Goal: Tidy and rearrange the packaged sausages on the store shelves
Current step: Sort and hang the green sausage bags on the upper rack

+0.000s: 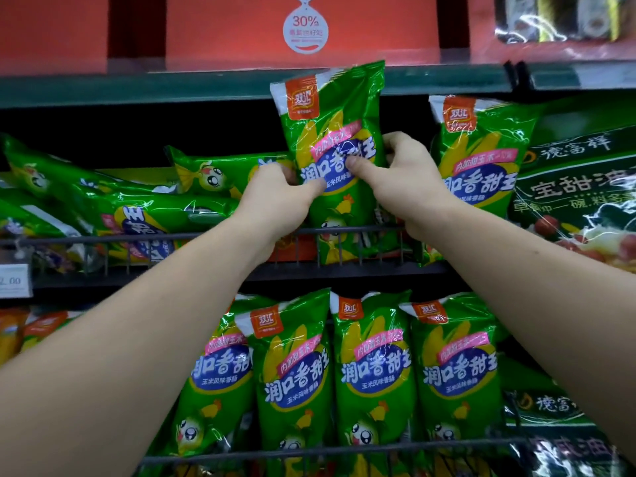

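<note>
Head view: both hands hold one green glossy plastic sausage packet [330,125] with corn artwork upright between them. The left hand [278,197] pinches its left edge with curled fingers. The right hand [409,180] grips its right edge, thumb pressed on the front. Its lower end sits behind the dark wire rail [361,230] just under the hands. Right of the right hand stands a matching packet [481,153]; left of the left hand, flat green packets [120,204] lie piled.

A wide dark gap is open above the flat shiny green plastic sausage packs [113,204] on the left. A thin grey wire rail [69,241] bars the front. The held upright green pack [330,108], its standing green neighbour [481,142] and a dark green bag [578,187] fill the right.
</note>
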The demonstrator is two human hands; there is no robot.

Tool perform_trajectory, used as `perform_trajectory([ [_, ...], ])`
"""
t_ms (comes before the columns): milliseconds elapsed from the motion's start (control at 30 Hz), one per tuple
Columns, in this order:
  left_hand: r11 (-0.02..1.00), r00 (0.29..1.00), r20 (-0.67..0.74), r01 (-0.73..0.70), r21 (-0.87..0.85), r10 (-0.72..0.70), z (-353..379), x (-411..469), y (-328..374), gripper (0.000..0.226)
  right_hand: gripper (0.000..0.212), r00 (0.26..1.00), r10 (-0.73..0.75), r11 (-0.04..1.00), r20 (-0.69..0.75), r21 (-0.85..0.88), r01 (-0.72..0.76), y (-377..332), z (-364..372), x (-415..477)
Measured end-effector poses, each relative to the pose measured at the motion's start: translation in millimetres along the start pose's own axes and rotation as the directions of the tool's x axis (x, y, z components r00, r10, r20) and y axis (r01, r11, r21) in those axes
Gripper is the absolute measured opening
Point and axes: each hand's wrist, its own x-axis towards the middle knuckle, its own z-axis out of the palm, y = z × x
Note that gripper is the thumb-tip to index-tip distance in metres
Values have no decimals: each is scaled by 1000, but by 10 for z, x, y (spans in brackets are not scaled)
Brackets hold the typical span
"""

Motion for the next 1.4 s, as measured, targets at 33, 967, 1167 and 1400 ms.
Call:
perform_trajectory([
  [33,1000,1000,-4,-5,2,5,13,18,-7,23,35,1000,-1,1000,4,-17,1,-3,-5,5],
  [967,933,989,61,-146,328,134,330,62,48,60,34,998,8,902,-60,-430,-33,3,-178,-121],
  [1167,927,991,42,-134,349,127,370,90,44,64,81,963,-266,744,-30,-641,186,65,-221,-232],
  [1400,922,994,22,-110,371,110,465,172,43,48,76,953,-285,615,101,-744,263,91,-219,-189],
])
